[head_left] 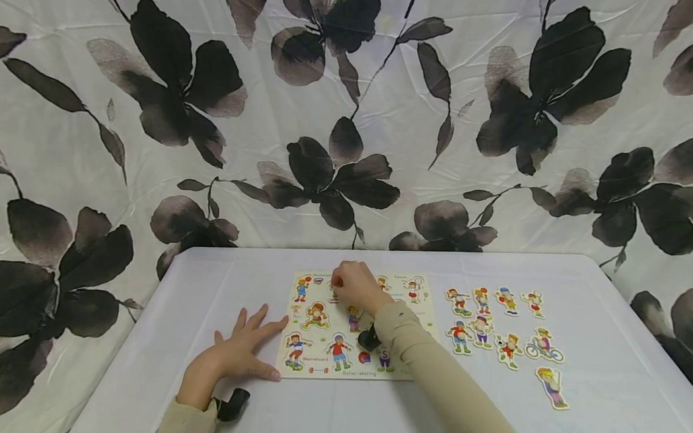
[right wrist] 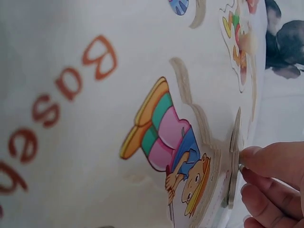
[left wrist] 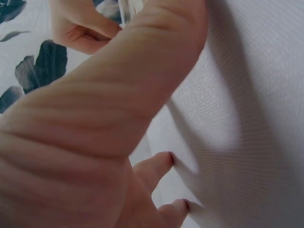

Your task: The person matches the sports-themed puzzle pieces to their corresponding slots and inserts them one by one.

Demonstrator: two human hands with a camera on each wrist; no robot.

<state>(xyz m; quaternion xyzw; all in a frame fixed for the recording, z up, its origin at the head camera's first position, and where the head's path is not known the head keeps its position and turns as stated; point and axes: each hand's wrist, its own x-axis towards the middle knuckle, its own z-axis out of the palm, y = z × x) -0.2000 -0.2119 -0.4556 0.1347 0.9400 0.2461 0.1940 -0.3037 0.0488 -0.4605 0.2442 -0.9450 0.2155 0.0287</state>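
Note:
A wooden picture puzzle board (head_left: 332, 375) with cartoon sports figures lies on the white table. Over its upper middle, my right hand (head_left: 359, 288) pinches a thin wooden puzzle piece (right wrist: 233, 161) between thumb and fingers. The right wrist view shows that piece edge-on, so its picture is hidden. Below it is the baseball figure (right wrist: 173, 137) in its cut-out. My left hand (head_left: 238, 352) rests with fingers spread on the table at the board's left edge, its fingertips (left wrist: 166, 161) on the cloth in the left wrist view.
To the right of the board, several loose figure pieces lie in rough rows, among them a cyclist piece (head_left: 544, 347) and a baseball batter piece (head_left: 551, 388). A floral cloth (head_left: 328, 111) hangs behind the table (head_left: 219, 277).

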